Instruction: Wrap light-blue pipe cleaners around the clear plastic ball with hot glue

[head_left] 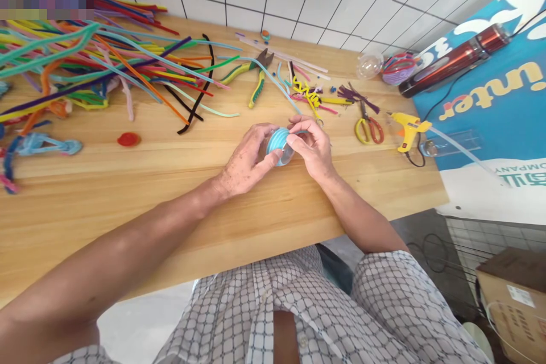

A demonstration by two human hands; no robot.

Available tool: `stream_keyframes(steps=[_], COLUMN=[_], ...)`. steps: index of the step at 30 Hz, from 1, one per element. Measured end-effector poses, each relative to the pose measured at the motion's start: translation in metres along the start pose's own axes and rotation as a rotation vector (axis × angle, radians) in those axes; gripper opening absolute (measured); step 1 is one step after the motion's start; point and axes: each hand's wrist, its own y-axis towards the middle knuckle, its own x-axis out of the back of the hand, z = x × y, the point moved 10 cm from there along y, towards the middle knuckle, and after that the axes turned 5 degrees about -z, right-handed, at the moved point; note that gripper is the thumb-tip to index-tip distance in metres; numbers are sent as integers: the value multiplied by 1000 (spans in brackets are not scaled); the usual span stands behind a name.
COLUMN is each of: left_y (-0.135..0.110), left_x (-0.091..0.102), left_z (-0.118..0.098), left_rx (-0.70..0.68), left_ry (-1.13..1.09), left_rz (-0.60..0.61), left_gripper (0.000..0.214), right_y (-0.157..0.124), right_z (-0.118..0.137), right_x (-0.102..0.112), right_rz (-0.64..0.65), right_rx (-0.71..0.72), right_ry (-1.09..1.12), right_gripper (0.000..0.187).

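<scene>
Between my hands, just above the wooden table, is a clear plastic ball (pixel 286 156) with light blue pipe cleaner (pixel 278 140) wound in rings around it. My left hand (pixel 251 158) grips the ball from the left, thumb along its near side. On the other side, my right hand (pixel 313 148) has its thumb and fingers pinched at the blue rings. A loose length of light blue pipe cleaner (pixel 281 90) runs from beside the right fingers towards the pliers (pixel 256 78). The fingers hide the ball's right side.
Colourful pipe cleaners (pixel 128 68) are heaped at the left, near a red cap (pixel 128 139). Scissors (pixel 369 128), a yellow glue gun (pixel 408 129) with its cord, and a dark red cylinder (pixel 456 61) lie at the right. Another clear ball (pixel 369 66) rests by the tiled wall.
</scene>
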Motion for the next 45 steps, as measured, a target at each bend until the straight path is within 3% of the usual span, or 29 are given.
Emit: stream_keyframes(steps=[24, 31, 45], left_y=[1, 0, -1], left_x=[-2, -5, -8], left_z=[-3, -3, 0], left_rx=[-33, -9, -18], left_ry=[51, 3, -16], left_rz=[32, 49, 98], left_gripper=[55, 58, 55], right_y=[-1, -2, -2], right_z=[-1, -3, -9], right_x=[-5, -4, -1], right_rz=[28, 24, 22], right_rx=[-58, -29, -19], right_ry=[30, 58, 28], right_gripper=[56, 50, 53])
